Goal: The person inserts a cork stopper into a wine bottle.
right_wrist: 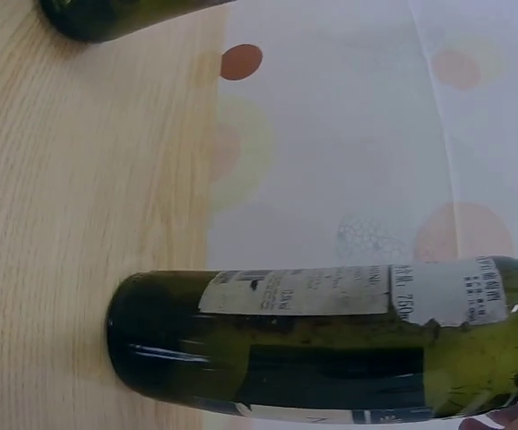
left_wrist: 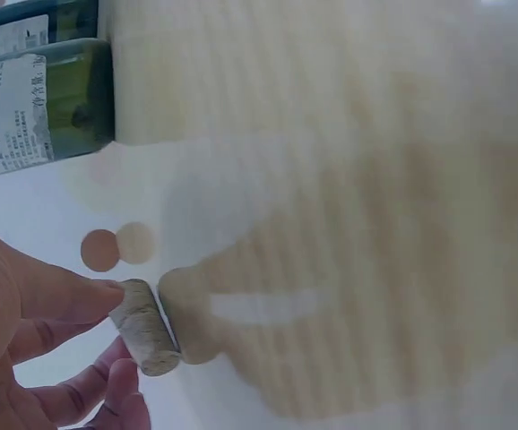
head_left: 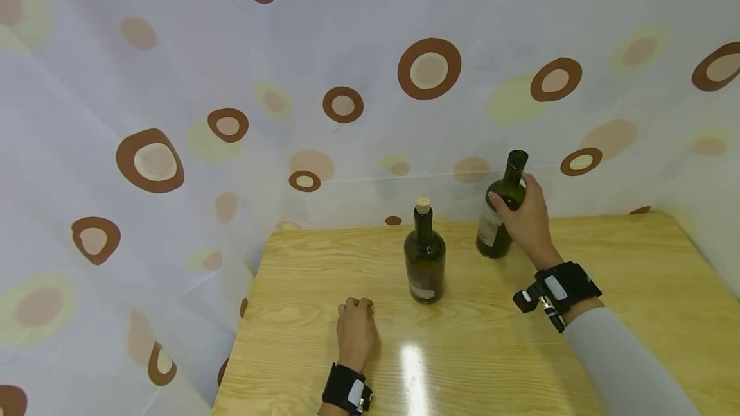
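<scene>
My right hand grips a dark green wine bottle around its shoulder, just below the neck. The mouth of this bottle has no cork in it, and its torn white labels show in the right wrist view. My left hand is low over the table at the front left. Between its thumb and fingers it pinches a loose cork, seen close to the tabletop in the left wrist view; the head view hides this cork. A second wine bottle stands upright between the hands, a cork in its mouth.
Both bottles are on a light wooden table, with the gripped one nearer the back edge. Behind it hangs a white curtain patterned with brown and yellow ovals. Light glares off the tabletop at the front middle.
</scene>
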The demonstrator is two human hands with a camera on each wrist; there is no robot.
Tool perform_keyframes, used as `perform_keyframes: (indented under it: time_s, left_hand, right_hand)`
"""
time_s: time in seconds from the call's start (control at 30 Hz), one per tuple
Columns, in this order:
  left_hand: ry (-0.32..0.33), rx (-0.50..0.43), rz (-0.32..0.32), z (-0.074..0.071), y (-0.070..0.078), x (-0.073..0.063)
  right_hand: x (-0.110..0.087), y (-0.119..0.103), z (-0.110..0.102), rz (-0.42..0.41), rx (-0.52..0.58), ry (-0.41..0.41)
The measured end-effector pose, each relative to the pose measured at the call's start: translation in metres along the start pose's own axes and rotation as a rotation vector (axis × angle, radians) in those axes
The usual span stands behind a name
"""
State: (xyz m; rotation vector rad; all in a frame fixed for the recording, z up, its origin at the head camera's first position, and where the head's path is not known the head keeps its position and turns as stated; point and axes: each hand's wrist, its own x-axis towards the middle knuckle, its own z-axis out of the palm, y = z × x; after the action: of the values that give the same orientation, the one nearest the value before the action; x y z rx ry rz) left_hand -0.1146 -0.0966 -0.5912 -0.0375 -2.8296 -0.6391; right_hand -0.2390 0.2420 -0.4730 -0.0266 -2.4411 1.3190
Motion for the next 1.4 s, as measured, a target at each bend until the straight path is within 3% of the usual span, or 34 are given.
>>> perform_keyframes:
  time_s: [0.4, 0.6, 0.9, 1.2, 1.4]
  left_hand:
    - [0.028, -0.031, -0.044, 0.004, -0.015, -0.007]
    - [-0.021, -0.078, -0.051, -0.001, -0.006, -0.002]
    - [-0.141, -0.269, -0.058, -0.020, -0.001, -0.004]
    - [-0.181, -0.354, -0.033, -0.039, 0.010, -0.012]
    - [-0.205, -0.423, 0.002, -0.041, 0.021, -0.008]
  right_hand:
    - [0.002, 0.009, 0.007, 0.038, 0.002, -0.046]
    - [-0.003, 0.005, 0.003, 0.042, -0.040, -0.083]
    - [-0.022, 0.001, -0.002, 0.043, -0.054, -0.130]
    - [-0.042, 0.003, 0.000, 0.015, -0.056, -0.082]
    - [-0.060, 0.003, -0.002, -0.023, -0.104, -0.013]
